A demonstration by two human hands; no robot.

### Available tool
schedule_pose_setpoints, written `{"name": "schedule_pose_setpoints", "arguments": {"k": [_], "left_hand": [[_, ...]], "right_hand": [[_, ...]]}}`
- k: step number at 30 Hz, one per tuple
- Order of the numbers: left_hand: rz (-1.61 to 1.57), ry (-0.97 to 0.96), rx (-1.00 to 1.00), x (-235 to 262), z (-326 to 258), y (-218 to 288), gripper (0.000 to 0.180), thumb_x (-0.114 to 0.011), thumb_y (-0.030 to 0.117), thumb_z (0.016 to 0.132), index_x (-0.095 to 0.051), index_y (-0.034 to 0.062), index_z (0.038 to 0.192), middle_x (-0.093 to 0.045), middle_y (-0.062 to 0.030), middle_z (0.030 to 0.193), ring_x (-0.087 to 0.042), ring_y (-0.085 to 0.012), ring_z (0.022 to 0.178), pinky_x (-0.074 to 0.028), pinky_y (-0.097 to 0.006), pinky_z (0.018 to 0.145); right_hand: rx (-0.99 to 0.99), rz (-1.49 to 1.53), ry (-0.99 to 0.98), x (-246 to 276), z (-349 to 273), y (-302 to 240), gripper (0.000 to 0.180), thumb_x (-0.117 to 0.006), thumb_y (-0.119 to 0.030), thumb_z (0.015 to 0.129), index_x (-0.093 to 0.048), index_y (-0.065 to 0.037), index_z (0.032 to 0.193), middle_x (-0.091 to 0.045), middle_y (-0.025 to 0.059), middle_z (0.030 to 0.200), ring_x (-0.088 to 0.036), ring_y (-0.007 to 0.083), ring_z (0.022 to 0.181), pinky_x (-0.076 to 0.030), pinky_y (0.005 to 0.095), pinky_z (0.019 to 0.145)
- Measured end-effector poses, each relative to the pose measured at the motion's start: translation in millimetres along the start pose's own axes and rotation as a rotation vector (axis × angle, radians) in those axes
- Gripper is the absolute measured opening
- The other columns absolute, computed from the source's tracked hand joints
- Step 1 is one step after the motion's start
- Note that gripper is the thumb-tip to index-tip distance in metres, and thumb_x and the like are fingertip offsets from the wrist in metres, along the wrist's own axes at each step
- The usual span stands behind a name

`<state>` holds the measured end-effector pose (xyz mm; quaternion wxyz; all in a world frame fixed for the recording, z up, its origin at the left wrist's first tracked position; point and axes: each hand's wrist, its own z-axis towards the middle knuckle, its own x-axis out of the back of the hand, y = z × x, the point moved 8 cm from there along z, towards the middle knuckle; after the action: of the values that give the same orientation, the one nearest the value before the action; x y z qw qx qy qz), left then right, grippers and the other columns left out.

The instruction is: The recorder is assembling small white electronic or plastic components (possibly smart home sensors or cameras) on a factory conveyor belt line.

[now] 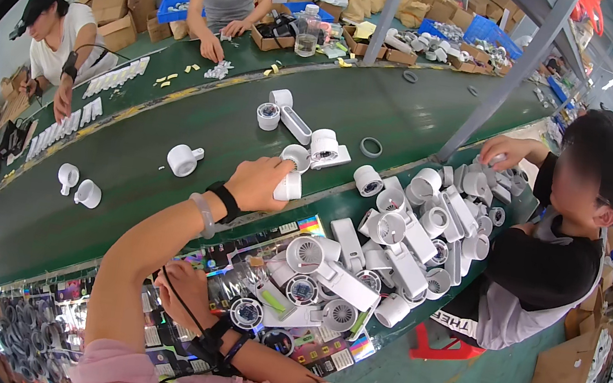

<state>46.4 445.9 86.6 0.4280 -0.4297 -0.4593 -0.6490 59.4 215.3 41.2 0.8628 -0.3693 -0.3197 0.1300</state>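
Belt [123,196], dark green, slants across the head view. Over its near part, the left hand [256,182] has its fingers closed around a white cup [288,187]. On the belt just beside that hand lies a white fan [324,145]; farther right on the belt is a grey ring [372,155]. Two small cups [88,194] lie toward the belt's left end. On the belt's near side is the right hand [185,291], fingers bent; whether they grip anything I cannot tell. A black cable [183,302] passes across it. A pile [344,284] of white parts lies along the belt's near edge. At the belt's right, a co-worker [569,239] reaches over the pile.
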Motion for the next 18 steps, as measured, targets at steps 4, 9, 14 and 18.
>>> {"name": "schedule_pose_setpoints", "arguments": {"k": [4, 9, 14, 18], "left_hand": [[-0.067, 0.048, 0.057, 33.4, -37.1, 7.4, 0.058, -0.072, 0.033, 0.069, -0.049, 0.0066, 0.115, -0.060, -0.0158, 0.104, -0.060, -0.0356, 0.097, -0.051, -0.046, 0.075], [-0.118, -0.027, 0.170, 43.9, -102.1, 16.8, 0.062, -0.073, 0.037, 0.070, -0.049, 0.0051, 0.118, -0.060, -0.0175, 0.107, -0.060, -0.0362, 0.099, -0.050, -0.045, 0.080], [-0.135, -0.001, 0.220, 42.2, -152.0, 24.1, 0.067, -0.074, 0.038, 0.070, -0.047, 0.0034, 0.120, -0.060, -0.0194, 0.109, -0.060, -0.0370, 0.100, -0.051, -0.046, 0.081], [-0.196, -0.002, 0.140, 44.8, -155.9, 47.3, 0.075, -0.078, 0.042, 0.067, -0.045, 0.0006, 0.121, -0.060, -0.0208, 0.109, -0.059, -0.0376, 0.102, -0.051, -0.046, 0.081]], "right_hand": [[-0.018, 0.034, 0.000, -0.4, -2.4, 4.8, 0.012, -0.065, -0.009, 0.073, -0.062, -0.015, 0.083, -0.061, -0.0003, 0.095, -0.056, 0.0233, 0.101, -0.040, 0.0422, 0.078], [0.034, 0.020, 0.010, 2.8, -4.3, 1.2, 0.011, -0.065, -0.010, 0.072, -0.063, -0.015, 0.082, -0.062, 0.0051, 0.090, -0.057, 0.0290, 0.097, -0.041, 0.0446, 0.074], [0.025, -0.152, -0.127, -27.5, -10.8, 17.4, 0.031, -0.066, -0.019, 0.074, -0.065, -0.008, 0.103, -0.066, 0.0141, 0.100, -0.061, 0.0386, 0.094, -0.045, 0.0526, 0.080], [-0.006, -0.163, -0.231, -30.2, -21.3, 31.2, 0.054, -0.065, -0.034, 0.082, -0.055, -0.004, 0.126, -0.063, 0.0188, 0.116, -0.059, 0.0379, 0.108, -0.045, 0.0488, 0.093]]}}
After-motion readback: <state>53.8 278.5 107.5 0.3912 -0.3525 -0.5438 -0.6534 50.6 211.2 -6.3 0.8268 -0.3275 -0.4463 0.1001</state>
